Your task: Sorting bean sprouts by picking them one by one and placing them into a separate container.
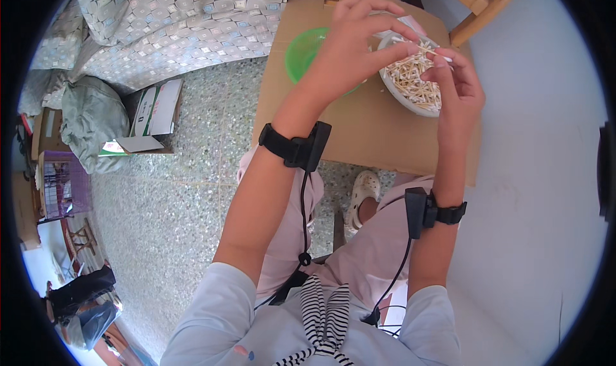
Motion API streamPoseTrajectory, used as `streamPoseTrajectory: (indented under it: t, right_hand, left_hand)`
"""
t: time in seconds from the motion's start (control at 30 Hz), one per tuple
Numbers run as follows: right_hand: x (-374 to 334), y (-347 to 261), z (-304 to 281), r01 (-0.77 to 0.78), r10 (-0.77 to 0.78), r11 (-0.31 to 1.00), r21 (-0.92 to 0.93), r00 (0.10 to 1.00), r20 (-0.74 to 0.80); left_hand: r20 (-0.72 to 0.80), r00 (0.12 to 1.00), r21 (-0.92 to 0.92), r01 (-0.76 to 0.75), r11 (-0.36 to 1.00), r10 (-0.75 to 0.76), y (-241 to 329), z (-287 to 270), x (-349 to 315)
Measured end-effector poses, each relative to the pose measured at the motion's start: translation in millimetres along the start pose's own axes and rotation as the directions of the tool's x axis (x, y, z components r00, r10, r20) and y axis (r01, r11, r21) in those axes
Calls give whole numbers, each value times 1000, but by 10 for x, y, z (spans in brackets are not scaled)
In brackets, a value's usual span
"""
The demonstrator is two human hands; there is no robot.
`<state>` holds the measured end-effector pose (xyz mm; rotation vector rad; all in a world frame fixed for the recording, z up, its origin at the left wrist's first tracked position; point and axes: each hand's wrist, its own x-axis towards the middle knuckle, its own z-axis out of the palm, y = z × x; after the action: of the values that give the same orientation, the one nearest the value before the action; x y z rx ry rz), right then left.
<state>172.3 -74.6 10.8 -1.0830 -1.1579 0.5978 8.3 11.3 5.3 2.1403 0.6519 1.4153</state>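
A single cotton swab (426,50) spans the gap between my two hands, above a white bowl (410,107). My left hand (353,48) pinches one end between thumb and forefinger, with its other fingers raised. At the opposite end, the thumb and curled fingers of my right hand (461,84) close on the swab beside its white tip. Loose cotton swabs (414,80) fill the bowl beneath, lying in all directions. Left of it stands a green bowl (299,50), partly covered by my left hand and wrist; its contents are mostly hidden.
Both bowls rest on a cardboard-covered surface (385,132). A pale wall (532,141) rises close on the right, and a wooden chair (478,10) stands at the far right. An open carton (154,112) and a grey-green bag (96,119) sit on the speckled floor at left.
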Motion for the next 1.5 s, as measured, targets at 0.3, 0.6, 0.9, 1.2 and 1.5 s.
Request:
streamPoseTrajectory:
  t: [0.3,0.6,0.9,1.2,1.5]
  right_hand:
    - [-5,1,7,-16,16,1000,-15,1000,-3]
    - [9,10,-7,-9,9,1000,26,1000,-11]
    - [2,70,-35,-42,20,902,-429,998,-55]
    - [-69,186,82,-69,159,686,-724,986,57]
    - [-51,324,202,19,126,656,-755,983,133]
  left_hand:
    - [12,999,31,-45,999,45,-42,-33,7]
    - [23,996,136,-92,986,90,28,-77,38]
    - [-17,999,368,49,928,-45,-317,-20,-151]
    - [184,873,636,245,732,-452,-219,14,-241]
    - [241,907,488,194,851,-344,-212,38,-211]
